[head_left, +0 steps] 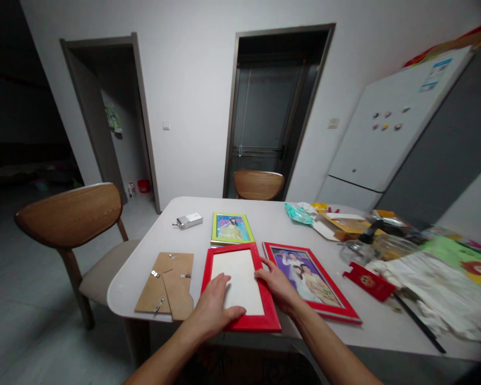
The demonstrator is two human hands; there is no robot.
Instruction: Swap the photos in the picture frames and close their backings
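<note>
Hidden: your right wrist covers a corner of the second red frame (312, 280); clutter at the bench's (272, 222) right is blurred.
Left hand (215, 306): yours lies flat and open, palm down on the white sheet inside the red frame (240, 286) at the near bench edge.
Right hand (276, 283): open, fingers spread, pressing that frame's right rail.
Materials: glossy red rectangular frames; brown fibreboard backing (166, 289) with metal clips to the left; green frame (231, 228) behind.
</note>
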